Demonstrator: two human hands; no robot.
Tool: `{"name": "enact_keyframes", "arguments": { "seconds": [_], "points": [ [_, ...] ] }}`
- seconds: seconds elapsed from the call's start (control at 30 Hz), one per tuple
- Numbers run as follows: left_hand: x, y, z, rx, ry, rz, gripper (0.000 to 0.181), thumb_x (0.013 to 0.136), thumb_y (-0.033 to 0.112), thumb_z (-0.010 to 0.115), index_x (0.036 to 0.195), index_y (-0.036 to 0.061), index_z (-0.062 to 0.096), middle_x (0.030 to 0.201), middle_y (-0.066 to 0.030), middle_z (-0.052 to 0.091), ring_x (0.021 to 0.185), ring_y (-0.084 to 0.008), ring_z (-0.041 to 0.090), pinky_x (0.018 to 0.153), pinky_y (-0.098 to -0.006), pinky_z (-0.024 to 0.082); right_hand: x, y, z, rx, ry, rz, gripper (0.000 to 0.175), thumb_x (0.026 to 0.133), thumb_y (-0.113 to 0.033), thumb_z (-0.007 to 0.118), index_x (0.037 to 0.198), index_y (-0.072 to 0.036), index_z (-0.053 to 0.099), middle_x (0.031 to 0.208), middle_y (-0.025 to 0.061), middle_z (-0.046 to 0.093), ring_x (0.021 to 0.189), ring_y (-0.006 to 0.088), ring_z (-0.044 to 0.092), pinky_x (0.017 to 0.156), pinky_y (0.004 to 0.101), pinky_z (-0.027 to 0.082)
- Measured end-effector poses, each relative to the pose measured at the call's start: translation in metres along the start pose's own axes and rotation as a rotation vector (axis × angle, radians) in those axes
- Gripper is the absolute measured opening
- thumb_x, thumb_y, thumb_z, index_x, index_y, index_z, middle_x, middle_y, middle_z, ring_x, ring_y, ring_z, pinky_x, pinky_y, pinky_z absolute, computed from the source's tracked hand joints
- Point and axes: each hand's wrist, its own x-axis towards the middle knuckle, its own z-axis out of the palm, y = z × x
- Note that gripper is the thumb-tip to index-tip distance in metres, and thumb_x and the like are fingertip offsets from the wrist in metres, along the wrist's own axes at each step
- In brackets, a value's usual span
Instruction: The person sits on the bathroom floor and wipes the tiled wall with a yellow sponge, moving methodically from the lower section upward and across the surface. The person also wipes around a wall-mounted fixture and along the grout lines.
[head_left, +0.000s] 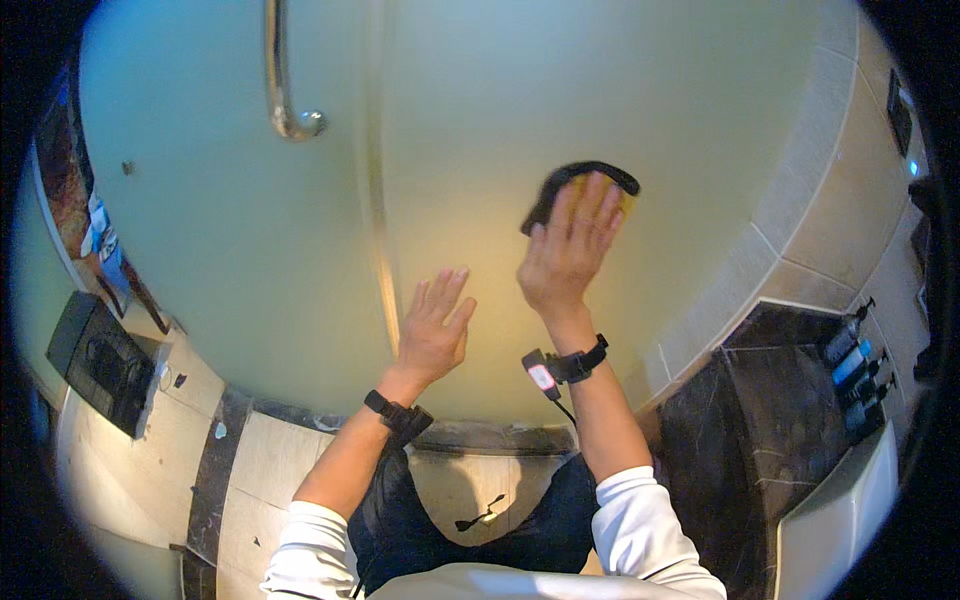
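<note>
My right hand (566, 247) lies flat over a black and yellow cloth or pad (551, 196), against a frosted glass panel (480, 150). Its fingers cover much of the yellow part, and the dark edge shows above and to the left. Lower and to the left, my left hand (435, 326) is empty with its fingers spread, beside a vertical seam (381, 247) in the glass. Whether that palm touches the glass I cannot tell. Both wrists wear black straps with small devices.
A metal door handle (289, 124) juts from the glass at upper left. On the right, pump bottles (855, 367) stand on a dark stone ledge (787, 405) by a white basin or tub edge (832, 517). A black box-like object (101, 364) is at left. Small dark debris lies on the tiled floor (277, 457).
</note>
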Motion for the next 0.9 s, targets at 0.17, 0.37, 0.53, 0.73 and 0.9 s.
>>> {"name": "enact_keyframes", "arguments": {
  "seconds": [0.17,0.37,0.53,0.73,0.9],
  "points": [
    [-0.005,-0.002,-0.020,-0.061,0.107,-0.059,0.022,0.078,0.001,0.063,0.100,0.0050,0.068,0.147,-0.0201,0.050,0.138,-0.0374,0.047,0.111,-0.0556,0.038,0.003,-0.061,0.026,0.106,-0.179,-0.133,0.067,0.082,-0.016,0.067,0.144,-0.003,0.047,0.157,0.0221,0.036,0.145,0.0475,0.029,0.117,0.0613,0.021],
    [-0.030,-0.012,-0.046,-0.051,0.263,-0.193,0.013,0.077,-0.004,0.063,0.088,0.0021,0.067,0.131,-0.0196,0.063,0.128,-0.0372,0.057,0.104,-0.0518,0.043,-0.069,-0.083,0.008,0.173,-0.237,-0.324,0.053,0.085,-0.017,0.062,0.137,-0.009,0.058,0.150,0.0089,0.049,0.137,0.0280,0.044,0.118,0.0488,0.024],
    [-0.027,-0.007,-0.052,-0.148,0.386,-0.260,0.014,0.076,-0.009,0.062,0.087,0.0006,0.065,0.121,-0.0167,0.069,0.115,-0.0367,0.064,0.098,-0.0470,0.047,-0.034,-0.089,0.013,0.214,-0.335,-0.359,0.054,0.084,-0.015,0.060,0.137,-0.008,0.058,0.150,0.0078,0.050,0.137,0.0269,0.044,0.119,0.0481,0.023],
    [-0.012,-0.003,-0.059,-0.247,0.449,-0.329,0.015,0.077,-0.010,0.061,0.089,-0.0011,0.064,0.117,-0.0160,0.071,0.104,-0.0342,0.068,0.090,-0.0403,0.051,0.105,-0.101,0.034,0.192,-0.015,-0.280,0.058,0.081,-0.016,0.068,0.138,-0.009,0.057,0.152,0.0103,0.047,0.141,0.0336,0.040,0.117,0.0530,0.026],
    [-0.030,0.001,-0.050,-0.323,0.413,-0.423,0.013,0.082,-0.011,0.059,0.091,-0.0023,0.064,0.113,-0.0174,0.072,0.100,-0.0335,0.069,0.087,-0.0374,0.052,0.104,-0.104,0.042,0.238,0.026,-0.218,0.063,0.080,-0.017,0.070,0.140,-0.011,0.054,0.155,0.0092,0.043,0.143,0.0335,0.037,0.117,0.0534,0.025]
  ]
}}
